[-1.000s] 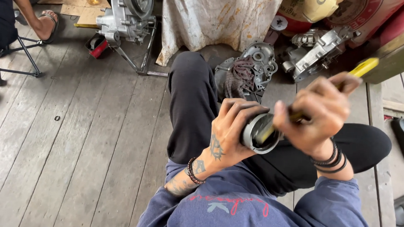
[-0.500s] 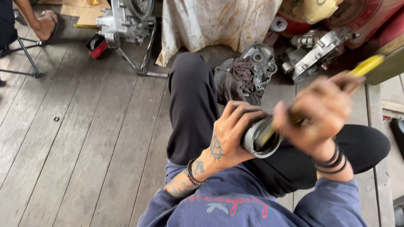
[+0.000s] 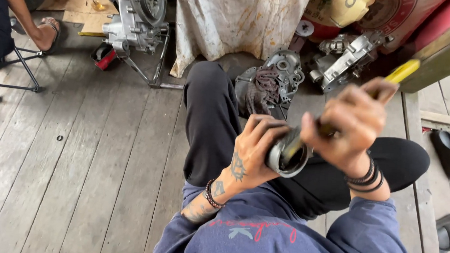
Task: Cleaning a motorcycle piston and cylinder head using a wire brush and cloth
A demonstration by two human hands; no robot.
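I sit on a wooden plank floor (image 3: 82,160) with my legs in dark trousers. My left hand (image 3: 251,153) is wrapped around a short grey metal cylinder (image 3: 287,155), its open end facing me. My right hand (image 3: 354,127) grips a tool with a yellow handle (image 3: 402,72); the handle sticks out up and to the right. The tool's tip goes into the cylinder's open end. The right hand is blurred by motion.
A grey engine case (image 3: 280,76) with a dark rag lies beyond my knee. An engine on a metal stand (image 3: 138,21) is at the back left, by a stained cloth (image 3: 239,21). Another person's arm and sandalled foot (image 3: 49,33) are at far left. Dark shoes (image 3: 449,151) lie right.
My right hand has shifted slightly with the yellow-handled tool working in the cylinder's mouth. The left hand keeps the cylinder in the same place.
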